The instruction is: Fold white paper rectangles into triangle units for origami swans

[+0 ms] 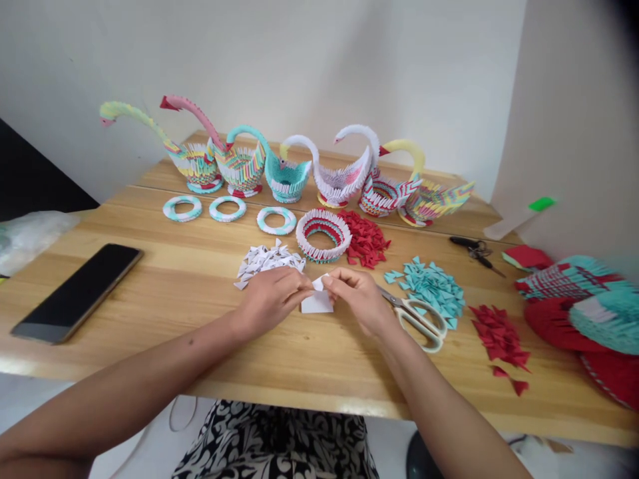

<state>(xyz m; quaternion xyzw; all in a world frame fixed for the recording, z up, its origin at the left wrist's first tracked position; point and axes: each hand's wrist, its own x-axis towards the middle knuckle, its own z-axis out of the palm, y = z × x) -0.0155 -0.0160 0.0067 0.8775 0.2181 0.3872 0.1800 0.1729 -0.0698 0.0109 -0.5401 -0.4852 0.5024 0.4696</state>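
Between the fingertips of my left hand (pixel 272 299) and my right hand (pixel 357 296) is a small folded piece of white paper (pixel 319 283), pinched from both sides. Under it on the table lies a flat white paper rectangle (pixel 317 305). A pile of white folded paper triangles (pixel 269 258) sits just behind my left hand. Beyond my hands stands a ring-shaped bowl of interlocked paper pieces (pixel 323 236) in white, red and teal. Scissors with cream handles (pixel 422 322) lie by my right wrist, their blades partly hidden behind it.
Several folded-paper swans (pixel 342 179) line the back. Paper rings (pixel 227 209) lie before them. Red triangles (pixel 367 239), teal triangles (pixel 434 286) and more red triangles (pixel 499 336) are heaped rightward. A phone (pixel 77 293) rests left; larger paper pieces (pixel 579 299) crowd the right edge.
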